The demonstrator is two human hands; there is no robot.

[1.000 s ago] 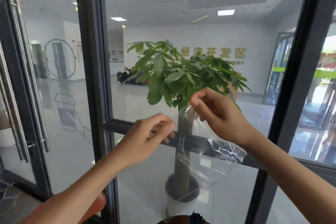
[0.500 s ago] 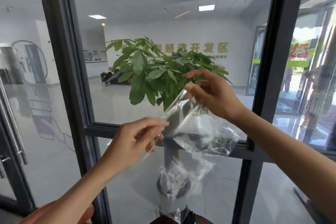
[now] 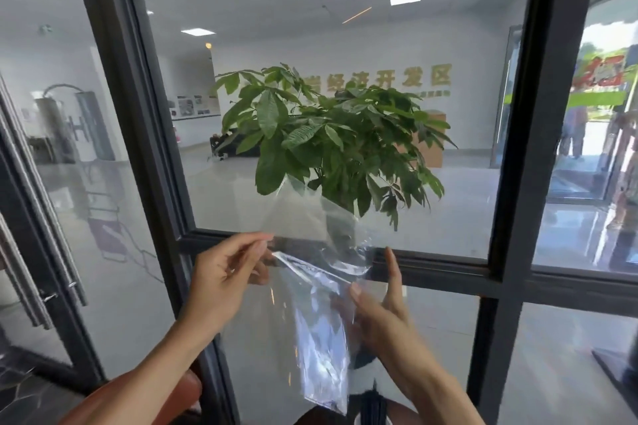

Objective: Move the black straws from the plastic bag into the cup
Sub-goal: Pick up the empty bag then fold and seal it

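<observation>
I hold a clear, empty-looking plastic bag up in front of a glass wall. My left hand pinches its upper left edge between thumb and fingers. My right hand is lower on the bag's right side. Its thumb lies on the front of the film, its other fingers are behind it, and the index finger points straight up. The bag hangs folded between my hands. At the bottom edge, the tips of black straws stick up from a brown cup that is mostly out of frame.
A dark-framed glass wall stands right in front of me. Behind the glass is a potted green plant in a lobby. A glass door with long metal handles is at the left.
My right hand has come down from the bag's raised top corner to its lower right side. The bag now hangs lower and is folded over. The view has shifted left and slightly down.
</observation>
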